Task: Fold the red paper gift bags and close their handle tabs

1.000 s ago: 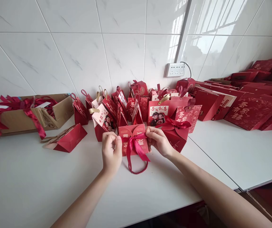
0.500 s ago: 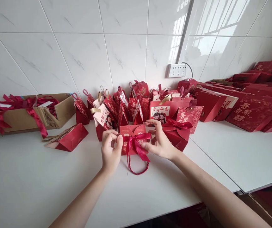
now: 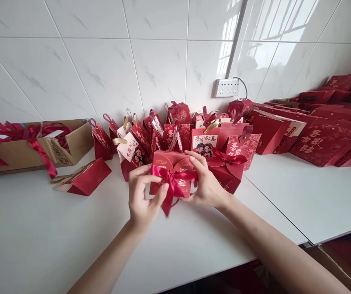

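A small red gift box with gold lettering is tilted up in front of me, just over the white table. Across its front runs a dark-red satin ribbon bow, its tails hanging below the box. My right hand grips the box's right side, fingers at the top edge and thumb near the bottom corner. At the left end of the bow, my left hand has its bent fingers and thumb on the ribbon. Most of the box's twisted cord handle is hidden behind the ribbon tails.
Several red gift boxes and bags stand close behind. A bow-tied box is right of my right hand. Left lie a tipped box and a carton of ribbons. Flat red bags lean at right. A power socket is on the wall.
The box has been tilted up, and its cord handle has mostly gone out of sight. My left hand has moved inward onto the bow; my right hand now grips the box's side.
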Tool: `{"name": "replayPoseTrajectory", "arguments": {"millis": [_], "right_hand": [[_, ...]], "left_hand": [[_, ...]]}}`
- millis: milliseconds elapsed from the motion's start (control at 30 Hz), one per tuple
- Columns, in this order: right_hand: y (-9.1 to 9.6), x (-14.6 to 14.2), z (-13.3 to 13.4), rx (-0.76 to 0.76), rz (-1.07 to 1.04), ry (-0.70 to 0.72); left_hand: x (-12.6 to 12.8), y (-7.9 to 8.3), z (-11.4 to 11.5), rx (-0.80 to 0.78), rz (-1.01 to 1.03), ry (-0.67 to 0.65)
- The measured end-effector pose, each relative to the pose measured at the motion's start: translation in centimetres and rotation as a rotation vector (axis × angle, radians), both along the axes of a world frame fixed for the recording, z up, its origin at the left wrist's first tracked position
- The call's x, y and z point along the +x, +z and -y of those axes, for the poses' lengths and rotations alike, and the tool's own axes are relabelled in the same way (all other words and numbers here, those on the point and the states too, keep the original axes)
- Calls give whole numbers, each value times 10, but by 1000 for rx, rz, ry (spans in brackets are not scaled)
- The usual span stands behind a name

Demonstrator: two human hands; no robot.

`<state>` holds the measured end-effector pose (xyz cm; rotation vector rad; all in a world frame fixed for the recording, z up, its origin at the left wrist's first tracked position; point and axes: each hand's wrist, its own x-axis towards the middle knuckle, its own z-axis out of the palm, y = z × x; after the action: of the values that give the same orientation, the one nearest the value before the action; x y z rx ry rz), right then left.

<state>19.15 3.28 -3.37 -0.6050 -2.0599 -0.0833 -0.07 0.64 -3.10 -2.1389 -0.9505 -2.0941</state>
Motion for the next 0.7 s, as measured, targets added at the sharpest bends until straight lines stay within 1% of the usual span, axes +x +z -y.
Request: {"name": "replayPoseTrajectory", "arguments": {"millis": [67, 100, 133, 200, 267, 300, 367, 433, 567, 633, 700], "right_hand": [[0, -1, 1, 53, -29, -32], [0, -1, 1, 74, -38, -47], [0, -1, 1, 92, -45, -56], [1, -1, 2, 120, -53, -53], [1, -2, 2, 131, -54, -39], [1, -3, 2, 127, -57, -34], [0, -3, 3, 110, -63, -37], [0, -4, 3, 99, -58, -51], [-1, -4, 3, 85, -50, -85], [-2, -4, 3, 73, -58, -94], [-2, -4, 2, 59, -58, -84]], "left_hand": [[3, 3, 2, 32, 100, -102], [4, 5, 3, 28, 153, -130], [4, 7, 3, 11, 191, -135], [4, 10, 2, -51, 206, -95], [3, 10, 2, -92, 170, -37], [3, 10, 2, -87, 143, -2], [1, 7, 3, -26, 72, 71], [0, 3, 3, 43, -12, 116], [1, 0, 5, 144, -140, 109], [4, 0, 8, 223, -204, 124], [8, 1, 11, 259, -256, 149]]}}
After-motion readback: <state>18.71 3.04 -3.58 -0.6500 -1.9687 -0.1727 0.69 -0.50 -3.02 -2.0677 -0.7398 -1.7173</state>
